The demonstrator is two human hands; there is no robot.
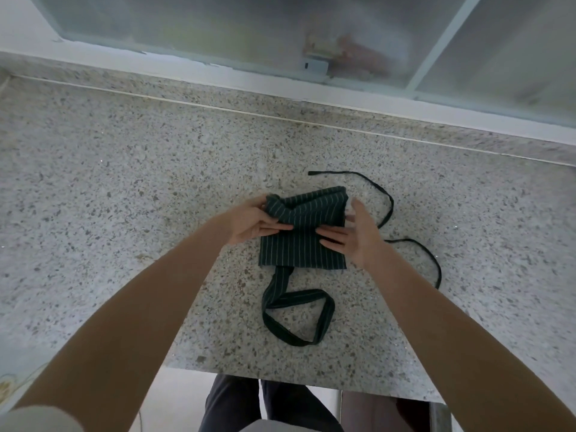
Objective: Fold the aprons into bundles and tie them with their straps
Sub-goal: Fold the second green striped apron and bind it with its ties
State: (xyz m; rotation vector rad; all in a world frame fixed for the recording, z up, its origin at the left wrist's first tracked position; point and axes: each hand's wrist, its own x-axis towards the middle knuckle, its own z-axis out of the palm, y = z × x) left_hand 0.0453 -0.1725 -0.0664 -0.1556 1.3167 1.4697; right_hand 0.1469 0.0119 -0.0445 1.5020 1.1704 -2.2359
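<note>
apron (299,244): dark green with thin pale stripes, folded into a rough square, lying flat near the middle of the counter, a little toward 3 o'clock.
top flap: far layer of the fold lifted and creased at the 10 o'clock corner, not yet flat.
left hand (254,222): at 9 o'clock of the bundle, fingers curled round the raised corner, thumb on top, pinching the cloth.
right hand (355,235): at 3 o'clock of the bundle, fingers straight and held together, pressing down on the cloth's right edge.
wide strap (297,310): striped band leaving the bundle's near edge at 6 o'clock, looping loosely on the counter toward the near rim.
thin tie, far (374,188): dark cord curving from 12 o'clock round to 3 o'clock of the bundle, loose end lying free.
thin tie, near (427,257): second dark cord arcing away at 4 o'clock, passing behind the right wrist.
counter (124,182): speckled grey stone, raised lip along the far side.
window (218,29): frosted panes with pale frame at 12 o'clock, beyond the counter.
below the near rim: dark trousers at 6 o'clock.
</note>
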